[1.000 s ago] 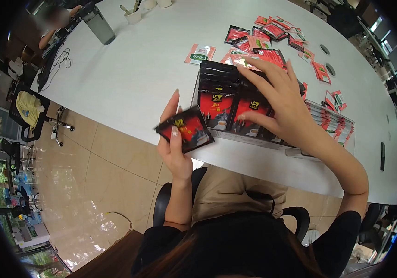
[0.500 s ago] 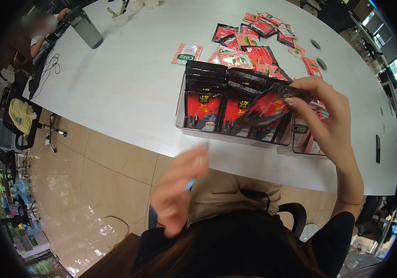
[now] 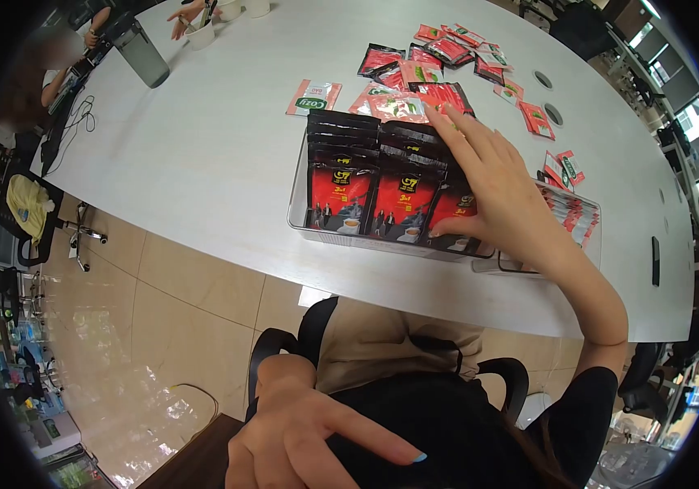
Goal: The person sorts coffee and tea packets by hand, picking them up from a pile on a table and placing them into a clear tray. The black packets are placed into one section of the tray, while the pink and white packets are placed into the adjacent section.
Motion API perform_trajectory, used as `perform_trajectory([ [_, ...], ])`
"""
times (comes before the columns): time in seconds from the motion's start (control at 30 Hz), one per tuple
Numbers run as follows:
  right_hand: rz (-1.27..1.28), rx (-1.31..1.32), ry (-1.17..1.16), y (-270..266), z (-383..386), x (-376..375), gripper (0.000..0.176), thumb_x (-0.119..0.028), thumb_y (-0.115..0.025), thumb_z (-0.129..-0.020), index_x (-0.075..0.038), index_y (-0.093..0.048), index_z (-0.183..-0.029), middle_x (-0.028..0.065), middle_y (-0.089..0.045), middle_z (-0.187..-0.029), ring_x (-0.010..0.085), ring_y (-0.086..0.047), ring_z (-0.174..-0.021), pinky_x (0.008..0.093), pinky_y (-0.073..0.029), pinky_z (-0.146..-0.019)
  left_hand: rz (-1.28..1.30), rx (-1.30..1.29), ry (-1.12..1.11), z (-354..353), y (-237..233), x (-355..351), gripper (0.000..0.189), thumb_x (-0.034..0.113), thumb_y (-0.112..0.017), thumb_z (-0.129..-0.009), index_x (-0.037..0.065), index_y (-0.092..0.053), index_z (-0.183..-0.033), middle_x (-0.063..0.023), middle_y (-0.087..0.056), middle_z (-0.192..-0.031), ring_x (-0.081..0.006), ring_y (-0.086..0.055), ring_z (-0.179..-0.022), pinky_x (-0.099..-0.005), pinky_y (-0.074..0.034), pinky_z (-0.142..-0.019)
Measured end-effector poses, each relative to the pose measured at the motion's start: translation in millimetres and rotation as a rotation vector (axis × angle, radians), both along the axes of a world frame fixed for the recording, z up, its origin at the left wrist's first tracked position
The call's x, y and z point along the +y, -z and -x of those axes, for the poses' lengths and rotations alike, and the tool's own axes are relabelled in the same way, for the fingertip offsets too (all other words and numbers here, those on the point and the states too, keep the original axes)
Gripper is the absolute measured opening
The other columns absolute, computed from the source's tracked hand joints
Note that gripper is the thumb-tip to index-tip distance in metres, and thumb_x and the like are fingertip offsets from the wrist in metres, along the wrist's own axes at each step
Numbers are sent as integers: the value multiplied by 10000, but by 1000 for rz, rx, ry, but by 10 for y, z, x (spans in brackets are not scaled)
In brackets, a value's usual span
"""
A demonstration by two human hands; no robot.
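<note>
A clear plastic bin [image 3: 294,213] at the table's front edge holds rows of upright black-and-red G7 coffee sachets [image 3: 339,194]. My right hand [image 3: 500,183] arches over the bin's right-hand row, fingers spread. Its thumb touches the front coffee sachet [image 3: 457,213] of that row, while the fingertips reach over the back. To the right, partly behind my wrist, a second clear bin [image 3: 596,232] contains pink sachets [image 3: 579,222]. My left hand [image 3: 304,440] is in front of my body, low in view, with fingers apart and nothing in it.
Loose pink and red-black sachets [image 3: 447,53] lie scattered behind the bins. A lone Cozy sachet [image 3: 313,97] rests left of them. A grey bottle [image 3: 142,55] and white cups [image 3: 200,36] stand at the far left, near another person's hand [image 3: 190,14]. A phone-like dark object [image 3: 656,261] lies right.
The coffee sachet that my right hand held above the bin is now down in the right-hand row. My left hand has dropped toward my body. Another person's hand has appeared by the cups.
</note>
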State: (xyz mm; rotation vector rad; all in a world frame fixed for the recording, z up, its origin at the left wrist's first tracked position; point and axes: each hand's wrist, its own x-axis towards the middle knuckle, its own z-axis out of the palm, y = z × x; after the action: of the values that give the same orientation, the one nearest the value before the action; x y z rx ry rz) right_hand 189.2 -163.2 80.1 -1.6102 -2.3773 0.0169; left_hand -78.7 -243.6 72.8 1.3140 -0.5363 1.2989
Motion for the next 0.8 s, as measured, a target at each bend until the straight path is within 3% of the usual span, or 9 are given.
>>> perform_trajectory([
  [0.1, 28, -81, -32, 33, -7, 34, 1230, -235, -907, -506, -144, -205, -1512, 153, -386, -1396, 355, -415, -1270, 471, -352, -1059, -58, 95, -137, 90, 62, 84, 611, 519, -509, -934, 355, -285, -1479, 124, -311, -1510, -205, -359, -1369, -715, -253, -1025],
  [0.17, 0, -141, -41, 46, -12, 29, 1249, -245, -912, -500, -139, -191, -1515, 154, -419, -1352, 351, -436, -1237, 466, -366, -1040, -176, 95, -353, 27, 269, 325, 696, 546, -511, -924, 324, -203, -1507, 55, -150, -1572, -276, -229, -1424, -704, -195, -1063],
  [0.23, -31, -171, -30, 66, -12, 24, 1283, -231, -914, -478, -149, -174, -1523, 147, -443, -1324, 351, -464, -1187, 439, -382, -1022, -141, 217, -830, 11, 387, 459, 680, 489, -490, -952, 208, -227, -1513, -120, -158, -1582, -348, -165, -1450, -652, -174, -1107],
  [0.3, 55, -129, -18, 30, -7, 33, 1266, -212, -909, -481, -145, -190, -1521, 134, -484, -1207, 327, -500, -1090, 424, -419, -937, 15, 348, -1060, -62, 540, 717, 603, 384, -482, -969, 94, -309, -1468, -220, -274, -1524, -368, -253, -1421, -585, -216, -1119],
  [0.37, 59, -86, -22, 35, -10, 49, 1245, -189, -902, -486, -141, -206, -1518, 120, -506, -1114, 305, -523, -1007, 410, -440, -858, 240, 519, -1191, -228, 627, 869, 534, 283, -468, -966, 25, -359, -1420, -257, -359, -1470, -358, -315, -1397, -529, -249, -1120],
  [0.47, -16, -47, -40, 82, -32, 70, 1207, -153, -887, -500, -136, -231, -1512, 107, -513, -1052, 285, -538, -933, 393, -452, -778, 411, 522, -1004, -378, 827, 993, 522, 225, -454, -969, -23, -356, -1418, -227, -367, -1474, -311, -345, -1383, -426, -269, -1126],
  [0.53, -15, -43, -37, 74, -28, 81, 1181, -135, -875, -511, -136, -243, -1509, 110, -520, -1068, 284, -548, -925, 387, -460, -766, 481, 552, -915, -390, 906, 1036, 533, 56, -517, -918, -41, -351, -1415, -212, -344, -1489, -289, -362, -1369, -397, -290, -1122],
  [0.63, -30, -41, -45, 94, -46, 82, 1170, -133, -870, -525, -136, -239, -1510, 112, -522, -1098, 289, -553, -919, 391, -461, -766, 523, 653, -905, -334, 904, 1002, 556, 10, -558, -900, -43, -351, -1413, -201, -375, -1468, -277, -420, -1326, -384, -336, -1097],
  [0.8, -17, -60, -58, 68, -78, 69, 1158, -156, -878, -529, -148, -255, -1505, 113, -523, -1136, 297, -558, -963, 391, -457, -807, 506, 579, -991, -429, 862, 939, 567, -34, -565, -870, -37, -368, -1402, -201, -402, -1443, -277, -422, -1323, -381, -349, -1089],
])
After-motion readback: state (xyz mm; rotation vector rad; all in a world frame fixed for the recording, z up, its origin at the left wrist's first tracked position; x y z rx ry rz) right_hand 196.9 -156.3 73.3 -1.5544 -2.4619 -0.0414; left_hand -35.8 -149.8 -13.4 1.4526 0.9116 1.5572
